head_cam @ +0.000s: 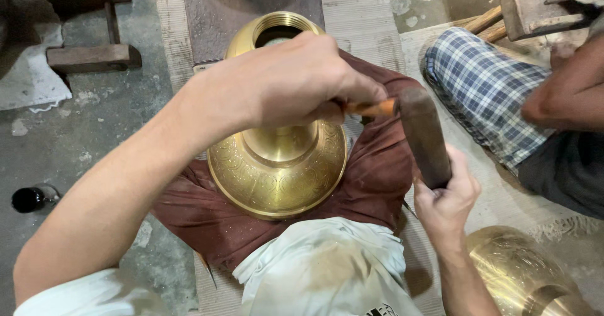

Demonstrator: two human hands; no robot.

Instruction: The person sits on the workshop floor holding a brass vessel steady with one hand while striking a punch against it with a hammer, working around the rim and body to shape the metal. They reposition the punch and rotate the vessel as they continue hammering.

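Brass pots: two; an engraved pot (277,165) lies on a brown cloth (371,184) over the person's lap, a plainer second pot (519,272) sits at the mat's lower right corner.
Left hand (296,83): closed around an orange-handled chisel (371,108), resting over the engraved pot's neck.
Right hand (447,199): closed around the handle of a dark mallet (425,136), whose head is just beside the chisel's end.
Other person: checked cloth (484,89) and an arm at the right edge.
Floor: one black bottle (28,199) near the left edge; wooden blocks (88,56) at the upper left.
Labels: none readable.
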